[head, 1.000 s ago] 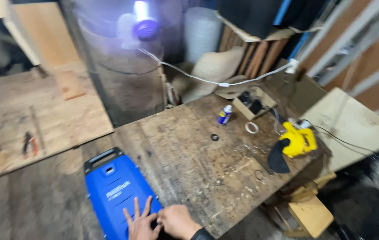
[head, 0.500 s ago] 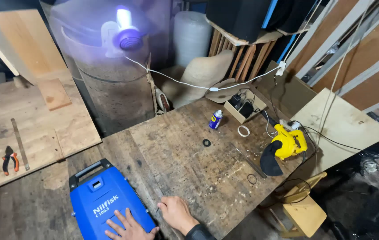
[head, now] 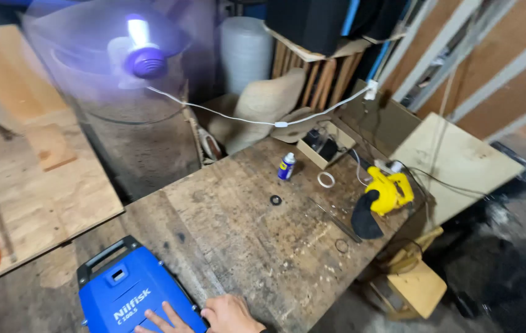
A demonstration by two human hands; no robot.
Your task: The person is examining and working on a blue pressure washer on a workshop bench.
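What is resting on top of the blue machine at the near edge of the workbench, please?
A hand lies flat on the blue machine, fingers spread. The casing beneath the palm is covered, and the frame's edge cuts off the wrist.

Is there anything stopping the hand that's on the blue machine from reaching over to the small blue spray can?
Probably not. The hand rests at the blue machine; only bare worn tabletop lies between it and the spray can, though the can stands far across, so a long stretch seems likely.
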